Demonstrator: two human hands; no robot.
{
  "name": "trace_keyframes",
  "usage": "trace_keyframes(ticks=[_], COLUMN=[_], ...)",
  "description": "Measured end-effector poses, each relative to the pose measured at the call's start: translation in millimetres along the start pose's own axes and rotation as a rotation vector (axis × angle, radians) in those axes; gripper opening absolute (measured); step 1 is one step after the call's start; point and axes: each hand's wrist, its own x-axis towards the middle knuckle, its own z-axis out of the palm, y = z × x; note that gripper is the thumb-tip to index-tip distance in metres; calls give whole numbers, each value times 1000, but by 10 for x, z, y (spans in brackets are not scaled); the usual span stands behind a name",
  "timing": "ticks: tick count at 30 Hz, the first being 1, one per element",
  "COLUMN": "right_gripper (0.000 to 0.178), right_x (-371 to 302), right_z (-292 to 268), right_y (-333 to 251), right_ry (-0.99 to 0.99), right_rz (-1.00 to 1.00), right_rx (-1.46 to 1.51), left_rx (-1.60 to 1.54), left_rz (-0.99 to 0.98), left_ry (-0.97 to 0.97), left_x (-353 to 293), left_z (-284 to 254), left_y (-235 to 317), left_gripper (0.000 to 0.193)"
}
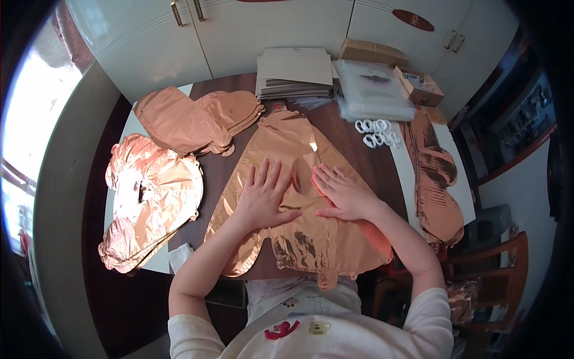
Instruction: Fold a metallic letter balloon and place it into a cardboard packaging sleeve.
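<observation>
A flat copper-coloured foil balloon, shaped like a letter A, lies in front of me on the brown table. Its narrow end points away from me, and a small tab hangs at the near edge. My left hand rests palm down on the foil, left of its middle opening, fingers spread. Just right of that opening, my right hand lies flat with its fingers stretched out and thumb pointing inward. Neither hand grips anything. The foil under both palms is hidden.
More flat foil balloons lie in a far-left pile, a near-left pile and a right pile. At the back are stacked grey cardboard sheets, clear plastic bags, an open cardboard box and several white ribbon rolls.
</observation>
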Motion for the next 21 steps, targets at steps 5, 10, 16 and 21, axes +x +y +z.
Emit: trace_keyframes(ticks=[5,10,16,21], right_gripper=[93,63,45,87], right_x=[24,69,234,297], right_z=[15,-65,-139,-242], right_y=[-20,115,377,467], right_ry=[-13,123,299,101], right_rz=[10,7,2,93], right_rx=[-48,111,45,-21], left_rx=[-76,-12,-38,-48], left_rz=[-5,23,12,14], left_ry=[35,23,-2,18], left_x=[6,3,0,6], left_z=[-27,-8,-24,-15], left_y=[9,1,0,11], left_gripper=[87,80,78,75])
